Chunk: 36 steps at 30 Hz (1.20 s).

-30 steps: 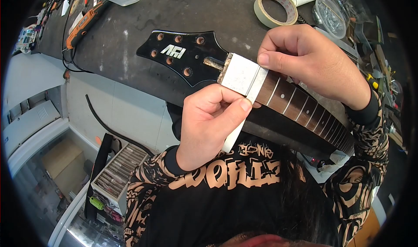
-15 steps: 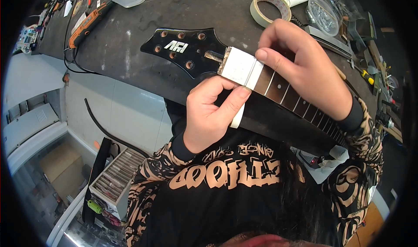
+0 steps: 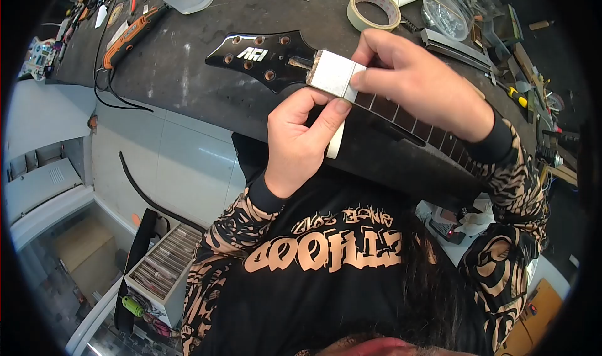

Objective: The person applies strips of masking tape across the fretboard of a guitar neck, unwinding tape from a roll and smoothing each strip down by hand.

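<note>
A guitar neck with a glossy black headstock (image 3: 254, 58) lies slantwise across the bench edge. Pale masking tape (image 3: 331, 74) covers the nut end of its dark fretboard (image 3: 433, 131). My left hand (image 3: 301, 139) is closed at the near edge, its thumb pressed on the tape. From beneath that thumb hangs a cream-coloured piece (image 3: 335, 141), which looks like more tape; its upper part is hidden. My right hand (image 3: 423, 83) reaches over the neck from the far side, thumb and curled fingers pinching at the tape's fretboard-side edge. Its fingertips are partly hidden.
Behind the neck a tape roll (image 3: 373, 10) lies on the dark bench (image 3: 182, 48). An orange rotary tool (image 3: 132, 36) with a cord rests at the left. A clear tub of small parts (image 3: 446, 16) and a metal bar (image 3: 456, 50) are at the right. Below stands a box of packed sheets (image 3: 164, 262).
The guitar neck and both hands appear slightly higher and further left in view. My right thumb and fingers have moved in closer over the tape's edge, with the fingers more curled.
</note>
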### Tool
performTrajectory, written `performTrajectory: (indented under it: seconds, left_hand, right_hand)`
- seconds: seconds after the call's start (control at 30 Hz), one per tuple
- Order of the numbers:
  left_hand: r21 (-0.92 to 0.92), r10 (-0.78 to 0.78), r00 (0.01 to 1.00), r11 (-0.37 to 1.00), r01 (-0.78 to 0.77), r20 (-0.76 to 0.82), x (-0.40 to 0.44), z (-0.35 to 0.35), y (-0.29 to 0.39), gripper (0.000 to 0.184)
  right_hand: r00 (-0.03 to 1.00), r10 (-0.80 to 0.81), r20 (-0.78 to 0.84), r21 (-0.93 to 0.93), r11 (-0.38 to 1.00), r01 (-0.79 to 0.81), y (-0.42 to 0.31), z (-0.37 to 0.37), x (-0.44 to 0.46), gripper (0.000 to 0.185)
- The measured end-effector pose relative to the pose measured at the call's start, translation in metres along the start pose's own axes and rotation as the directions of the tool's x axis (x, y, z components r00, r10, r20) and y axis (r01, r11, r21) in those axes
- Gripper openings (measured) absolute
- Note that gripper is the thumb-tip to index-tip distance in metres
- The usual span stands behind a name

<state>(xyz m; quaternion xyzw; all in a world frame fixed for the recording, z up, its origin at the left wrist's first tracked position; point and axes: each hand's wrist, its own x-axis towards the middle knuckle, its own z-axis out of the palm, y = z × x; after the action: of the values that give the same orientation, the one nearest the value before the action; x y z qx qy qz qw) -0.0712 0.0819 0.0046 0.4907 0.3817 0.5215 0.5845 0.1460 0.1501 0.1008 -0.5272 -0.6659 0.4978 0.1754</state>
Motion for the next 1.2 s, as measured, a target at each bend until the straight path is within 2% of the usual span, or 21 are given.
performTrajectory:
  seconds: [0.03,0.1,0.2,0.23,0.27,0.3,0.33,0.47,0.57,0.73,0.87,0.97,1.0,1.1,1.13,1.2]
  left_hand:
    - [0.001,-0.008,1.000,1.000,0.008,0.006,0.000,-0.001,0.000,0.018]
    - [-0.008,-0.009,1.000,1.000,0.009,0.018,0.000,-0.002,-0.002,0.018]
    - [-0.030,0.005,1.000,1.000,-0.004,0.026,0.001,-0.003,-0.006,0.018]
    - [-0.035,-0.002,1.000,0.999,0.003,0.026,0.001,-0.003,-0.007,0.018]
    - [-0.039,-0.009,1.000,0.999,0.010,0.025,0.001,-0.004,-0.007,0.018]
    - [-0.042,-0.011,1.000,0.999,0.012,0.019,0.000,-0.003,-0.007,0.017]
    - [-0.044,-0.014,1.000,0.999,0.014,0.014,0.000,-0.003,-0.007,0.017]
    - [-0.060,-0.068,0.998,0.996,0.069,0.010,-0.001,-0.002,-0.005,0.015]
    - [-0.075,0.005,1.000,0.997,-0.006,-0.014,0.001,0.001,-0.010,0.015]
    - [-0.047,0.022,0.999,0.999,-0.023,-0.025,0.000,0.002,-0.011,0.012]
    - [-0.054,-0.004,0.999,0.999,0.001,-0.050,0.000,0.006,-0.005,0.009]
    - [0.027,0.044,0.999,0.999,-0.044,-0.007,0.000,0.002,-0.010,0.008]
    - [0.071,0.073,0.997,0.995,-0.072,-0.015,0.000,0.001,-0.010,0.008]
    - [0.157,0.122,0.992,0.981,-0.114,-0.045,-0.001,0.005,-0.008,0.006]
    - [0.155,0.115,0.991,0.982,-0.104,-0.066,-0.001,0.008,-0.006,0.005]
    - [0.166,0.115,0.989,0.981,-0.097,-0.098,-0.003,0.012,-0.005,0.004]
  right_hand:
    - [1.000,0.003,0.014,-0.016,1.000,-0.002,0.002,-0.006,0.005,0.028]
    - [0.997,0.066,0.035,0.117,0.991,-0.069,-0.003,-0.007,0.004,0.026]
    - [1.000,0.011,0.024,-0.131,0.991,-0.008,-0.013,-0.013,-0.001,0.009]
    - [0.979,-0.199,-0.053,-0.271,0.946,0.178,-0.010,-0.013,-0.001,0.008]
    - [0.908,-0.408,-0.096,-0.416,0.845,0.336,-0.004,-0.012,-0.001,0.008]
    - [0.792,-0.602,-0.102,-0.555,0.695,0.457,0.000,-0.014,-0.001,0.009]
    - [0.775,-0.632,0.008,-0.573,0.632,0.522,-0.001,-0.020,-0.003,0.019]
    - [0.627,-0.755,0.194,-0.789,0.260,0.557,0.004,-0.013,-0.010,0.029]
    - [0.518,-0.807,0.285,-0.795,0.103,0.598,-0.004,-0.010,-0.014,0.028]
    - [0.592,-0.764,0.258,-0.817,0.154,0.556,0.003,-0.022,-0.011,0.030]
    - [0.542,-0.780,0.313,-0.755,0.141,0.640,-0.003,-0.010,-0.020,0.035]
    - [0.648,-0.743,0.167,-0.803,0.280,0.527,-0.009,-0.008,-0.025,0.050]
    - [0.674,-0.736,0.065,-0.793,0.372,0.482,-0.009,-0.001,-0.024,0.055]
    - [0.758,-0.651,0.032,-0.847,0.385,0.366,-0.018,0.014,-0.027,0.050]
    - [0.722,-0.691,-0.004,-0.856,0.376,0.355,-0.018,0.021,-0.025,0.042]
    - [0.757,-0.653,0.033,-0.873,0.349,0.340,-0.020,0.020,-0.026,0.048]
